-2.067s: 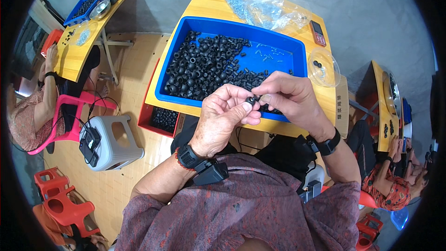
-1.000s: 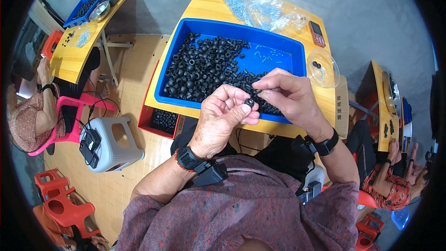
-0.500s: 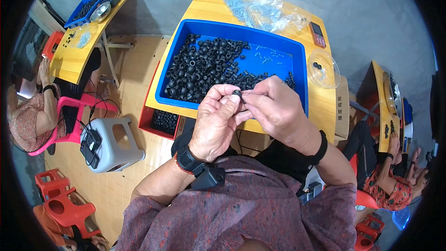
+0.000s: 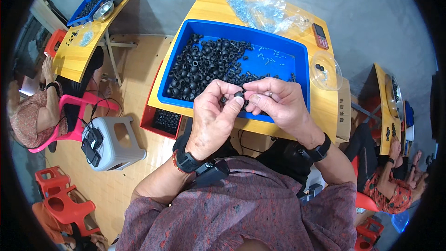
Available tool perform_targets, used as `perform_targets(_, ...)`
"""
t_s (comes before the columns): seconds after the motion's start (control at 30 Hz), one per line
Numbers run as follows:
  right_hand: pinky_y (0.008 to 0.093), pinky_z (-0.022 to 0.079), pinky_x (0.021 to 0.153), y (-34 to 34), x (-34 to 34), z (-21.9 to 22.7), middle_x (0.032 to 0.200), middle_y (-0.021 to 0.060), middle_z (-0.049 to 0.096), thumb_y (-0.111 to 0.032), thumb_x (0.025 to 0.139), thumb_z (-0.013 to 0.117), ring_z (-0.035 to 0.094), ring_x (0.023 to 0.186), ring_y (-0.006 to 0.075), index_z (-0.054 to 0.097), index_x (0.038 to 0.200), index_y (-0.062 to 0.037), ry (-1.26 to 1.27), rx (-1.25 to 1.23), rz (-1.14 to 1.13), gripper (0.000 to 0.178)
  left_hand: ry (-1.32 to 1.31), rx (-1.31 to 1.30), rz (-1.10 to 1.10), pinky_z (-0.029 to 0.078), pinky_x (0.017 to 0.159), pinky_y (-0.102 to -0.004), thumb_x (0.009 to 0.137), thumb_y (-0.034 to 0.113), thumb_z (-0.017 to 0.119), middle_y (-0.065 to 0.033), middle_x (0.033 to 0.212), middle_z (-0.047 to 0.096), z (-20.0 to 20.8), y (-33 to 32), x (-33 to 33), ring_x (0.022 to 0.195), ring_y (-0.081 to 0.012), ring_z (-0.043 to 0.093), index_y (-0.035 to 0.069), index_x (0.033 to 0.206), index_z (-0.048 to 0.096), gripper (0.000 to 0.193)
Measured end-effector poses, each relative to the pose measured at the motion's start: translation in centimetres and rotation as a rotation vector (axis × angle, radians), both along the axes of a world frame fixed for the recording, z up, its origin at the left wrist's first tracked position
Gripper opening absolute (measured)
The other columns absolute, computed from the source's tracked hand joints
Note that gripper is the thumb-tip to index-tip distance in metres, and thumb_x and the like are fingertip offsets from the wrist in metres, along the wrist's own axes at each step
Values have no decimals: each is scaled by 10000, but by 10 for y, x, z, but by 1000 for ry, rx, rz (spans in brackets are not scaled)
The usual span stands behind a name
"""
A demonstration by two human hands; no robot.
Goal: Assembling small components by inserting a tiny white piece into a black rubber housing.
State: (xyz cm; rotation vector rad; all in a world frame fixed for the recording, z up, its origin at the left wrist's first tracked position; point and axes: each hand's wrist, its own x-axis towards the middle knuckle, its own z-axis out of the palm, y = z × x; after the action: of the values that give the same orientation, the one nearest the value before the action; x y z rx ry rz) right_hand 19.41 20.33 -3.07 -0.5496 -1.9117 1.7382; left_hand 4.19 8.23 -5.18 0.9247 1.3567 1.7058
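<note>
Pinching a small black ring [image 4: 239, 95] between fingertips, left hand [image 4: 214, 111] and right hand [image 4: 277, 102] met just above the near rim of the blue tray [image 4: 302, 83]. Left hand curled, thumb and forefinger closed on the ring, other fingers folded in; possibly more small black pieces tucked under those fingers, too small to tell. Right hand closed too, thumb and forefinger pressed to the same ring from the opposite side, a band on 1 finger. Black watches worn on both wrists.

Heaped beyond the left hand, inside the tray: a mass of black rubber rings [image 4: 204, 65], with tiny pale screws [image 4: 269, 58] scattered on the bare blue floor beyond the right hand. Farther past the tray, a clear plastic bag [image 4: 269, 11] of small metal parts lay on the yellow table [image 4: 209, 4]. Off to the right of the right hand sat a clear round bowl [image 4: 325, 72] with a few black bits, and beyond it a small red phone-like device [image 4: 318, 36]. Below and left of the left hand stood a red bin [image 4: 155, 116] with more black parts, and farther left a grey stool [image 4: 114, 142].
</note>
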Motion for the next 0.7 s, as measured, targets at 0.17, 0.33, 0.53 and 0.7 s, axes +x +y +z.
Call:
perform_targets(0.17, 257, 616, 748, 5, -2, -15, 1022, 100, 765, -17, 991, 695, 727, 811, 122, 722, 1179, 44, -15, -162, 11, 199, 436, -12, 87, 513, 650, -302, 932, -47, 670, -92, 842, 638, 5, 2, 7, 718, -150, 630, -8, 1000, 600, 105)
perform_targets(0.33, 268, 624, 750, 10, -3, -26, 1000, 106, 764, -6, 994, 685, 736, 809, 134, 725, 1162, 45, 46, -266, 33, 180, 802, 84, 86, 498, 621, -253, 933, -34, 700, -74, 867, 680, 4, 6, -1, 701, -96, 624, 0, 1032, 613, 136)
perform_targets(0.53, 275, 629, 749, 15, 0, -24, 986, 117, 756, -5, 993, 685, 744, 806, 151, 709, 1173, 52, 59, -372, 58, 191, 487, 21, 62, 509, 684, -246, 955, -2, 705, -26, 879, 662, -1, 5, -2, 748, -84, 611, -11, 1036, 630, 112)
perform_targets(0.7, 252, 593, 758, 18, 3, -15, 974, 90, 737, -43, 1020, 658, 725, 841, 131, 682, 1226, 52, 89, -364, 26, 228, 46, 42, 39, 483, 642, -193, 989, 52, 702, -30, 948, 682, -2, 8, -6, 773, -56, 602, 20, 1176, 603, 214)
